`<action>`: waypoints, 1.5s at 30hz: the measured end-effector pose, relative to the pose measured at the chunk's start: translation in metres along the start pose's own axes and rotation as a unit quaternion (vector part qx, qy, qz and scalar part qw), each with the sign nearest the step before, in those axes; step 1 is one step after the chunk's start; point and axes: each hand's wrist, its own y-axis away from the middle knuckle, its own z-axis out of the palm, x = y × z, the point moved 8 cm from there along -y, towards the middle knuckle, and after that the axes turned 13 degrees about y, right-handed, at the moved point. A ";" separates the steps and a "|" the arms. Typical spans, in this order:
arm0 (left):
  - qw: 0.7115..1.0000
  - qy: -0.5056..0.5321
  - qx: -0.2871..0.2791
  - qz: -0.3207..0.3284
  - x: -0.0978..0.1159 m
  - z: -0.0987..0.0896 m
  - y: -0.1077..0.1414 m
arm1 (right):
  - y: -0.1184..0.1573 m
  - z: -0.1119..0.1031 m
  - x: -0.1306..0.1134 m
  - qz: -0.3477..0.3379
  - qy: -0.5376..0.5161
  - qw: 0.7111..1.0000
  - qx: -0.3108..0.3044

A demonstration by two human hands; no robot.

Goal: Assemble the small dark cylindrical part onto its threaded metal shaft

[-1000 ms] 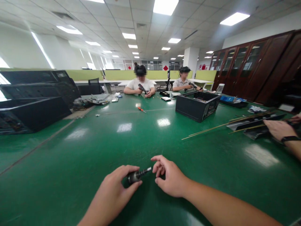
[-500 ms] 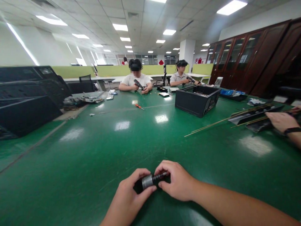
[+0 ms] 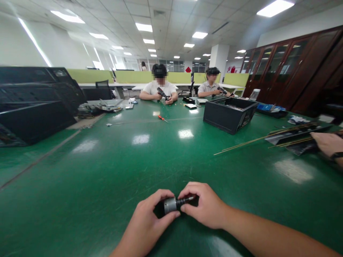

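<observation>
1. We work over the green table (image 3: pixel 128 157), which spreads out under both our hands.
2. Our right forearm slants in from the lower right; our right hand (image 3: pixel 207 205) bends inward, its thumb and curled fingertips closed around the thin shaft of the grey-and-black part (image 3: pixel 170 205).
3. Our left hand (image 3: pixel 147 219) reaches up from the bottom edge, index finger above and thumb below, gripping the part's grey cylindrical body.
4. The part lies sideways between our hands, tip toward the right.
</observation>
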 end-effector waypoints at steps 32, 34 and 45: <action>1.000 -0.013 -0.006 0.014 0.007 0.004 0.003 | 0.001 0.005 -0.001 -0.008 0.021 0.999 -0.039; 1.000 -0.012 -0.008 0.012 0.006 0.004 0.003 | 0.001 0.005 -0.001 -0.011 0.024 0.999 -0.039; 1.000 -0.024 -0.003 0.006 0.004 0.001 0.004 | 0.001 0.003 -0.001 -0.010 0.023 0.999 -0.036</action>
